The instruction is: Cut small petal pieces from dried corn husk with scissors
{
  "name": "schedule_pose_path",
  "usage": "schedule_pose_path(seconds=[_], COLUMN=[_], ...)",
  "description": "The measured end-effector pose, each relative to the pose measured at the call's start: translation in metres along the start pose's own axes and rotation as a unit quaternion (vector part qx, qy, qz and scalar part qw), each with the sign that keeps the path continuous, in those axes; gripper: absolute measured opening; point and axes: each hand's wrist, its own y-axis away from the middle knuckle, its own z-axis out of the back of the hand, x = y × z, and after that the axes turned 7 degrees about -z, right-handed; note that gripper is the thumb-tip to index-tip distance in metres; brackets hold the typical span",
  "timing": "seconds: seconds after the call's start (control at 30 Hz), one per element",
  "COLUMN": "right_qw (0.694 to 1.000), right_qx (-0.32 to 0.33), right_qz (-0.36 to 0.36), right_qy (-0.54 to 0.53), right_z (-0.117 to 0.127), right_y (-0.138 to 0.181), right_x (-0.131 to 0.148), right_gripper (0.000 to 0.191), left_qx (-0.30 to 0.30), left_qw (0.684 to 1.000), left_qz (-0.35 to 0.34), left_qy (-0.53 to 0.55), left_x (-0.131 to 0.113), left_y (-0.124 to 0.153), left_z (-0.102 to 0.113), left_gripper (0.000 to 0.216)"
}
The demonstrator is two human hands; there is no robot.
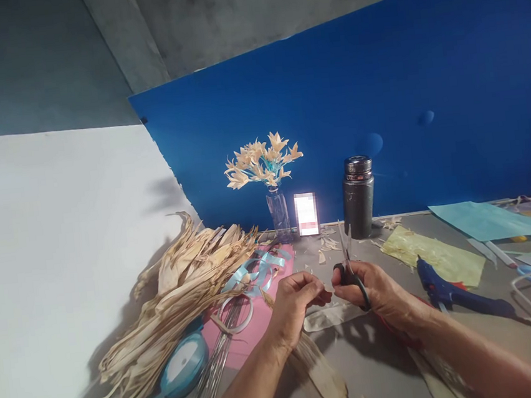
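In my right hand (pixel 387 293) is a pair of scissors (pixel 346 247), gripped by the dark handles, with the blades pointing upward and a little apart. Close by on the left, the fingers of my left hand (pixel 292 306) are pinched together; whatever is between them is too small to make out. Beneath both hands lies a pale strip of husk (pixel 326 319) on the grey table (pixel 375 363). A longer, browner husk piece (pixel 322 372) rests nearer to me, partly behind my left forearm.
Left are a pile of dried corn husks (pixel 176 295), a blue ribbon roll (pixel 185 366), thin wires (pixel 223 347) and pink paper (pixel 241 339). Behind stand husk flowers (pixel 262 162) in a bottle (pixel 278 213) and a dark flask (pixel 358 199). Right lies a blue glue gun (pixel 463 296) with yellow paper (pixel 433 255).
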Motion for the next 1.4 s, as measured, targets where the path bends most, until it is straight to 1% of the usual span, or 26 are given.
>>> schedule_pose_path(seconds=[0.13,0.2,0.33,0.53,0.73,1.0,1.17,1.3,1.33,1.4], right_qw=[1.0,1.0,1.0,1.0,1.0,1.0,1.0,1.0,1.0,0.996], right_qx=[-0.015,-0.018,-0.02,-0.016,-0.01,-0.01,-0.01,0.008,0.021,0.065], right_qz=[0.001,0.0,-0.002,0.004,0.012,0.011,0.012,0.012,0.01,0.004], right_qy=[-0.007,-0.003,-0.003,0.007,0.006,0.012,0.005,0.009,0.021,0.067], right_z=[-0.001,-0.001,0.0,0.0,0.001,0.001,-0.002,-0.001,0.0,0.005], right_y=[-0.001,-0.002,-0.002,0.0,0.001,0.0,0.001,0.002,0.002,0.003], right_x=[-0.004,-0.006,-0.007,-0.001,0.0,-0.001,0.001,0.003,0.003,0.003], right_gripper=[0.029,0.028,0.027,0.025,0.02,0.021,0.023,0.026,0.029,0.04], left_qx=[0.008,0.016,0.03,0.027,0.022,0.032,0.011,0.003,0.002,-0.001], left_qw=[0.999,0.999,0.999,0.998,0.999,0.999,1.0,1.0,1.0,1.0], left_qz=[0.004,0.002,0.006,0.022,0.024,0.019,0.018,0.005,0.0,-0.012], left_qy=[0.037,0.043,0.041,0.043,0.043,0.036,0.022,0.013,0.011,0.007], left_x=[0.003,0.003,0.003,0.001,0.002,0.003,0.002,0.001,0.0,-0.003], left_y=[0.0,0.0,0.001,0.002,0.002,0.002,0.003,0.002,0.002,0.001], left_z=[-0.001,0.0,0.0,-0.002,-0.002,0.0,-0.003,-0.004,-0.003,-0.002], left_gripper=[0.041,0.043,0.037,0.026,0.026,0.025,0.025,0.023,0.023,0.021])
